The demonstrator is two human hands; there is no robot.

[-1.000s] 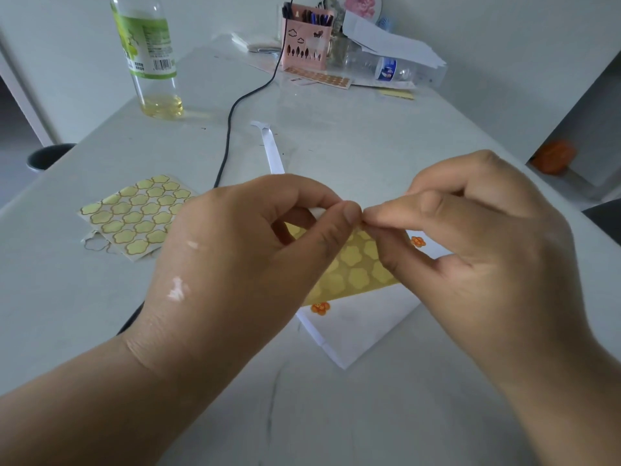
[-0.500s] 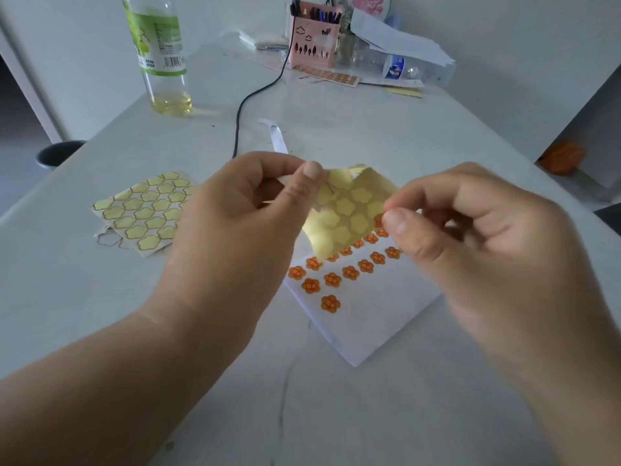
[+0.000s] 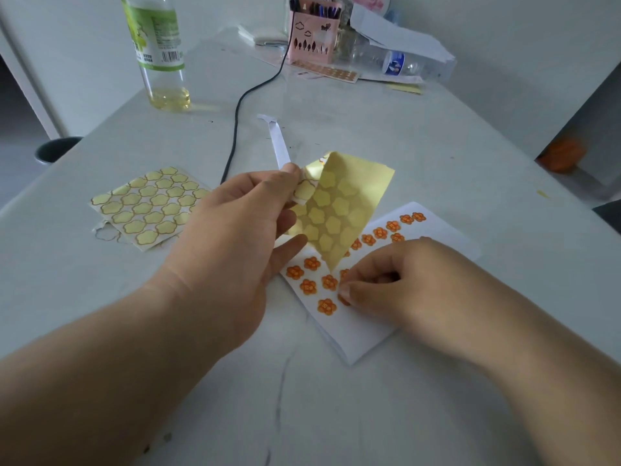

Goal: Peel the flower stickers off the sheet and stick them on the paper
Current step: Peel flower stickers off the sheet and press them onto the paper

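My left hand (image 3: 235,243) pinches the top corner of a yellow sticker sheet (image 3: 339,210) and holds it up above the table, its back side toward me. Below it lies the white paper (image 3: 363,331) with several orange flower stickers (image 3: 326,306) stuck on in rows. My right hand (image 3: 403,284) rests on the paper, thumb and forefinger pressed down on an orange flower sticker (image 3: 343,300) at the row's near end; most of that sticker is hidden under the fingertips.
An emptied yellow sticker sheet (image 3: 148,205) lies at the left. A black cable (image 3: 235,129) runs down the table. A bottle (image 3: 161,52) stands far left, a pink pen holder (image 3: 314,31) and papers at the back. A white strip (image 3: 279,142) lies beyond the sheet.
My hands have separated. The right hand came away from the sheet and dropped onto the paper with a sticker. The left hand kept the sheet raised.
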